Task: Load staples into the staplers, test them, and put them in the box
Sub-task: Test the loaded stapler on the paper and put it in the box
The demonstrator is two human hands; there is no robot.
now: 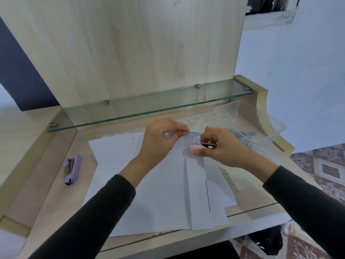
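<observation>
Paper [164,184] lies flat beneath both hands as test stock. Left hand [160,139] pinches its far edge, steadying it. Right hand [220,146] squeezes a pink stapler [205,145] there. Purple stapler [71,169] waits far left; box [261,128] just right.

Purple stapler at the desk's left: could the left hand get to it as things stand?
Probably yes. The purple stapler lies alone on bare desk left of the paper, with nothing over it. But the left hand is pinching the paper's top edge and would have to let go first.
</observation>
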